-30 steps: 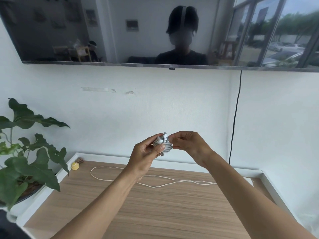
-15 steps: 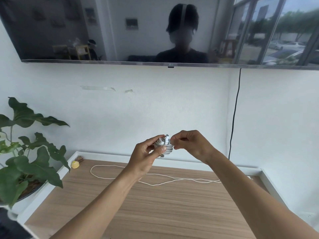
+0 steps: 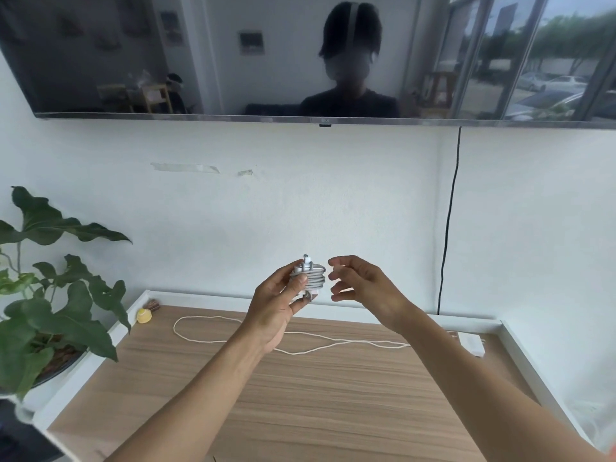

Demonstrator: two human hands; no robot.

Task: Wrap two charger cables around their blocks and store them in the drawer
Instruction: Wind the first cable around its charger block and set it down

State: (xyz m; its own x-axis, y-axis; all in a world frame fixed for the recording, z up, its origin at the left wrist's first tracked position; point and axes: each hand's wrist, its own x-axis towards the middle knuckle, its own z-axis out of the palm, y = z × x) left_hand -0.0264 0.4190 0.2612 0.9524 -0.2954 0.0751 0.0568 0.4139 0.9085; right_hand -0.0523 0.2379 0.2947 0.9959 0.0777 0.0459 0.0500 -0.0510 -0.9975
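Note:
My left hand (image 3: 278, 306) holds a white charger block (image 3: 309, 276) with its cable wound tightly around it, raised above the wooden tabletop (image 3: 300, 395). The cable's plug end sticks up at the top of the coil. My right hand (image 3: 360, 283) hovers just right of the block, fingers spread, touching nothing. A second white cable (image 3: 253, 333) lies loose in a long loop across the far part of the table. It runs right to a second white charger block (image 3: 470, 343) lying flat near the right rim. No drawer is in view.
A potted plant (image 3: 50, 305) with large green leaves stands at the left edge. A small yellow object (image 3: 144, 316) sits in the far left corner of the table. A wall-mounted television (image 3: 300, 55) hangs above, with a black cord (image 3: 450, 211) running down the wall.
My right hand has let go of the wrapped charger and pulled a little to the right, opening its fingers. My left hand keeps the charger in place.

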